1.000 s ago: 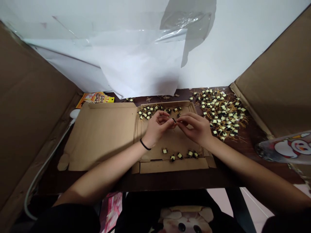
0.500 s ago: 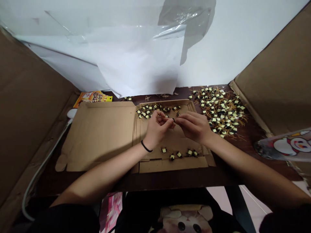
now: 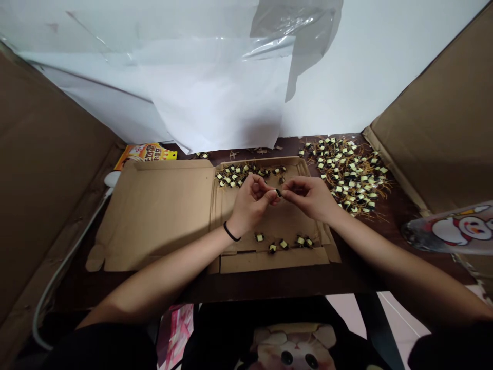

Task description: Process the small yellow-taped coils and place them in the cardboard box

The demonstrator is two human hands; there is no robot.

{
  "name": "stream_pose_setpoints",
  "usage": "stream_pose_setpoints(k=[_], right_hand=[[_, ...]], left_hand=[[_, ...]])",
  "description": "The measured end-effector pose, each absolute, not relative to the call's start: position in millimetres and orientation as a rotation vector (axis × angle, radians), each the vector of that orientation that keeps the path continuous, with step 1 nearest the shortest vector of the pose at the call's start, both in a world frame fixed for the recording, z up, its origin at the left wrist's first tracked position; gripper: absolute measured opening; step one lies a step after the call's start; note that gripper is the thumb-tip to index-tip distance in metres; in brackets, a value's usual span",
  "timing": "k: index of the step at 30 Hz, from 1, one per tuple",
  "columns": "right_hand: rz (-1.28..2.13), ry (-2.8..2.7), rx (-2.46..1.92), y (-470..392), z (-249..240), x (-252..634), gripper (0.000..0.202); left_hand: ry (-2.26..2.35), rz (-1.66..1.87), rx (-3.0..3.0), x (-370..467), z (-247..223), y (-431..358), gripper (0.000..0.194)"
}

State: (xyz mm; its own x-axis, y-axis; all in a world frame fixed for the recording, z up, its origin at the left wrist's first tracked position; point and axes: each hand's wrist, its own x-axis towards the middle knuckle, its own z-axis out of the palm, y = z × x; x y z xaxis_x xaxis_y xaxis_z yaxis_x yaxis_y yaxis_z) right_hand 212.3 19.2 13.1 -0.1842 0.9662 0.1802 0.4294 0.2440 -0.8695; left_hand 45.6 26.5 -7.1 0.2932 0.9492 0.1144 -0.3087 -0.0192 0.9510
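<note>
My left hand (image 3: 250, 201), with a black band at its wrist, pinches a small transformer (image 3: 278, 192), a dark piece with a bit of pale yellow. From the other side, the thumb and forefinger of my right hand (image 3: 310, 198) close on the same piece, perhaps on its thin wires, too small to make out. Both hands hover over the right half of an opened cardboard box (image 3: 285, 216). Behind them in the box lies a cluster of like transformers (image 3: 233, 176), black and pale yellow with copper-coloured wires. Several more transformers (image 3: 284, 244) lie along the box's near edge.
A large heap of transformers (image 3: 350, 174) covers the table at the right. The box's lid (image 3: 162, 210) lies flat at left, near a snack packet (image 3: 148, 152) and a white cable (image 3: 73, 252). A printed plastic cup (image 3: 454, 228) lies far right. Cardboard walls (image 3: 442, 113) flank the table.
My right hand's fingers have curled from nearly straight into a pinch at the transformer. The piece has turned slightly and shows more between my hands. My left hand has hardly moved.
</note>
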Motion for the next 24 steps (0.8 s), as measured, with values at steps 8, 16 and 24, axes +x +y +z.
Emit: stream_pose_setpoints(k=[8, 16, 24], right_hand=[[1.045, -1.647, -1.33, 20.5, 17.1, 212.4, 0.02], [1.277, -1.572, -1.326, 23.3, 14.3, 217.4, 0.022], [0.783, -1.72, -1.491, 16.0, 14.9, 209.0, 0.016]], left_hand=[[0.757, 1.17, 1.284, 47.6, -9.1, 24.4, 0.041], [0.84, 1.078, 1.406, 44.8, -9.5, 23.3, 0.033], [0.894, 1.033, 1.394, 44.5, -7.7, 24.4, 0.03]])
